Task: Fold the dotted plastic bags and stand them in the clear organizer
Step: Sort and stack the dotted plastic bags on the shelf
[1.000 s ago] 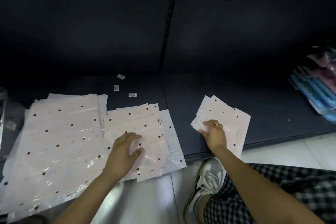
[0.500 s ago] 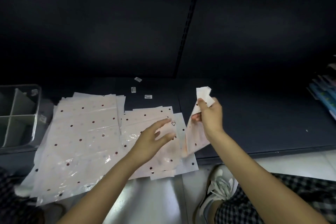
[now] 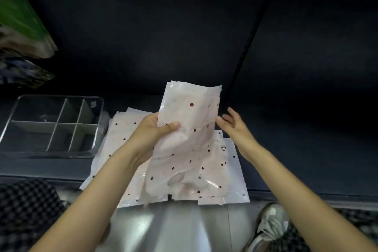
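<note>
While the clear organizer (image 3: pixel 53 125) stands at 9 o'clock on the dark shelf (image 3: pixel 306 149), with its 6 compartments seemingly holding no bag, the work is at the middle of the view. Just right of the organizer lies the pile of dotted bags (image 3: pixel 229 178), flat, its near edge hanging over the shelf front. Above the pile, the left hand (image 3: pixel 151 129) holds 1 dotted bag (image 3: pixel 190 120) up in the air, thumb curled on its front and fingers behind it. At 3 o'clock from this bag the right hand (image 3: pixel 233 125) has straight, spread fingers that hold nothing; they are at the bag's right edge, and I cannot tell if they touch it.

I think the risk is slipping: the plastic is thin and glossy and only 1 hand pinches it, so it may sag or slide out before the fold is made, and a loose fold would not stand in a compartment.

Half a second ago the right hand was the one lifting the bag and the left hand hovered open over the pile; now the bag has passed to the left hand.
</note>
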The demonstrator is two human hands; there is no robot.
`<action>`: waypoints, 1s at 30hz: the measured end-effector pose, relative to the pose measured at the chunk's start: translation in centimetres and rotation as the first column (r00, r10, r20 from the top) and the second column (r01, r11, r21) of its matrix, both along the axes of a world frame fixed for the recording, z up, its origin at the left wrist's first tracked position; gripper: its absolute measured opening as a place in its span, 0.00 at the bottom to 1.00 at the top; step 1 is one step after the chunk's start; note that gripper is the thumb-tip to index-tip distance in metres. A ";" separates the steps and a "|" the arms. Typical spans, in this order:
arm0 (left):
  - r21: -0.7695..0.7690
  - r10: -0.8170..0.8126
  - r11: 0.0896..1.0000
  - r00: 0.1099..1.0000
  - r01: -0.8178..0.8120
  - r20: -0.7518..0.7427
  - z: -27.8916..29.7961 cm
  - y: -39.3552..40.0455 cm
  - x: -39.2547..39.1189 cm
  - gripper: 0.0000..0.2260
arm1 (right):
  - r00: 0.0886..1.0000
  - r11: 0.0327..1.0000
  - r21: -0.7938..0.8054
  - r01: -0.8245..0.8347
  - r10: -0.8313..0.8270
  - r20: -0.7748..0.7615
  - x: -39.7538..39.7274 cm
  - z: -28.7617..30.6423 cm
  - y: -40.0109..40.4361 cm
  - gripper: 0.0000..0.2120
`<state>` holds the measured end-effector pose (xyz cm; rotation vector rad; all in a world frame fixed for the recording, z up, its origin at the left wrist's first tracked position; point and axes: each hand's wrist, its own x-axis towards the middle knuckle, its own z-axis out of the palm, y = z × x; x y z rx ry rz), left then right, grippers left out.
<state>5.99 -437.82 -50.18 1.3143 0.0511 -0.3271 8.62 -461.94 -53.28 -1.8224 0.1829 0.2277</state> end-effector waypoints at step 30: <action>0.412 0.233 0.903 0.946 -0.125 -0.224 -7.5 16.0 1.7 0.08 | 0.985 0.999 -0.032 -0.006 0.001 -0.175 1.8 -9.0 11.4 0.07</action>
